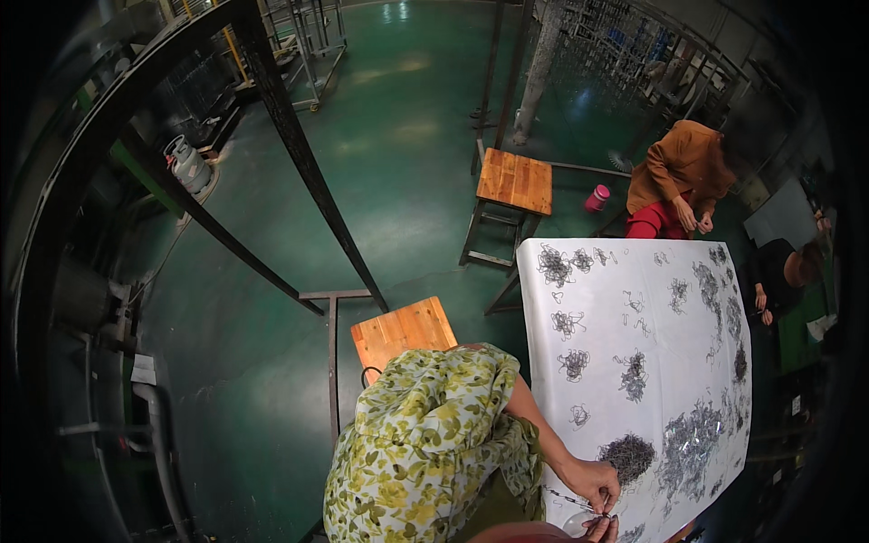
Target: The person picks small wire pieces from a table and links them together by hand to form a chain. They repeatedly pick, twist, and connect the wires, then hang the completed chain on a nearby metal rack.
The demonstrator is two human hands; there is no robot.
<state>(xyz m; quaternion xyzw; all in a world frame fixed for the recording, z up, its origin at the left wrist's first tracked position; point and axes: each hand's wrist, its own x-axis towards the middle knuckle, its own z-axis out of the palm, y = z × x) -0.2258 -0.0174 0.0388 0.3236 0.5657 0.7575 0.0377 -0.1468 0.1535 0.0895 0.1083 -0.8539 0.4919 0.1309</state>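
My right hand (601, 528) is nearly lost at the lower edge: only a few fingertips show, and I cannot tell how tight its grip is. My left hand (593, 480) comes in from under my green floral sleeve (434, 443), fingers curled in a pinching grip on a thin metal wire piece (568, 499) that runs out to the left of the knuckles. Just below the wire sits a small pale rounded thing (576, 521), cut off by the frame; I cannot make out what it is.

Both hands meet over the near edge of the white worktop (606, 317). Just beyond my left hand lies a dark heap of wire bits (628, 455), and beside it to the right a wider, shinier spread of metal pieces (692, 448). Smaller tangled clumps (554, 265) dot the sheet further off.

At the far end sits a person in an orange top (679, 167), and another's hand (762, 299) shows at the right edge, much in shadow. Two wooden stools (514, 181) stand on the green floor (389, 136).
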